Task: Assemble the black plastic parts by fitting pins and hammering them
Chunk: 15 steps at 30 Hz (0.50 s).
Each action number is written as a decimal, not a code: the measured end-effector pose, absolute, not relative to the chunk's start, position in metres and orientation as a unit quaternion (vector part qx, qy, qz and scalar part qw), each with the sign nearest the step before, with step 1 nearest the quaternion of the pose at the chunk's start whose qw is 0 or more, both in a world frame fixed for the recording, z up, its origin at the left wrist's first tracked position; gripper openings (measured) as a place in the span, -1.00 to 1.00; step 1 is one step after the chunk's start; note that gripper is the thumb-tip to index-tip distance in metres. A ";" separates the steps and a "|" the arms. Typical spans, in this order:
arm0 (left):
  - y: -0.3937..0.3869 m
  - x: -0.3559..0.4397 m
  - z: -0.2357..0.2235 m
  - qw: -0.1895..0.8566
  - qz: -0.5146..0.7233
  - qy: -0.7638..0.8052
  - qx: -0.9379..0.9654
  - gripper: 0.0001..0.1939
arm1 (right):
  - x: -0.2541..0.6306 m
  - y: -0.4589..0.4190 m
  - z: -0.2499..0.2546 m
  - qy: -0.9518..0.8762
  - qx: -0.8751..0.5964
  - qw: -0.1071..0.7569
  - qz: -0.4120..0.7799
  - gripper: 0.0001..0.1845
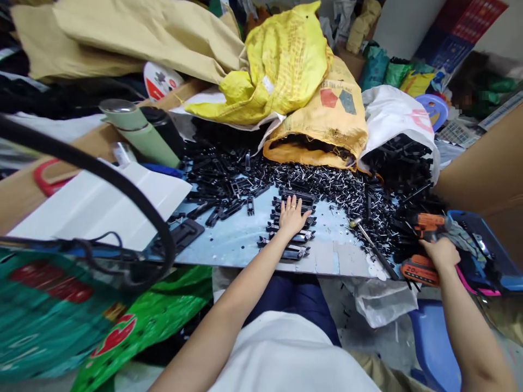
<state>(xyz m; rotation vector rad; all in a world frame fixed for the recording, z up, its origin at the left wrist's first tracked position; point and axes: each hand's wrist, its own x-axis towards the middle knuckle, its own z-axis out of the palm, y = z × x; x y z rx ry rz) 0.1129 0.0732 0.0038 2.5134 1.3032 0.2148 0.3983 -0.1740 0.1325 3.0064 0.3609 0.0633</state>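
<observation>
My left hand (292,218) lies flat with its fingers spread over a row of black plastic parts (292,252) lined up on the light blue tabletop. Several of these long parts show above and below the hand; the ones under the palm are hidden. Off to the right, my right hand (442,253) is wrapped round the handle of an orange and black cordless drill (421,269), whose battery sits near the table's front edge. Between the two hands lies a hammer (373,245) with a dark grip. Loose screws (347,188) are heaped beyond it.
Black parts (220,179) are piled at the back left. Behind stand a yellow sack (286,60), an orange sack (335,120) and an open white sack (396,114). A green thermos (141,130) leans at left, and a black cable (102,169) arcs across. A blue bin (509,280) is far right.
</observation>
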 end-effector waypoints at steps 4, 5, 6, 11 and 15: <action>0.073 0.109 0.002 0.147 0.065 0.453 0.877 -0.34 | 0.380 -0.152 0.126 0.111 0.986 -0.098 -0.071 -0.53; 0.073 0.109 0.002 0.147 0.065 0.452 0.877 -0.35 | 0.379 -0.146 0.124 0.110 0.975 -0.159 -0.110 -0.56; 0.073 0.109 0.002 0.147 0.065 0.451 0.878 -0.35 | 0.377 -0.141 0.122 0.108 0.961 -0.213 -0.141 -0.56; 0.073 0.109 0.001 0.151 0.073 0.434 0.885 -0.36 | 0.374 -0.131 0.121 0.090 0.936 -0.303 -0.157 -0.65; 0.073 0.108 0.003 0.160 0.088 0.433 0.883 -0.36 | 0.368 -0.133 0.135 0.083 0.935 -0.298 -0.175 -0.78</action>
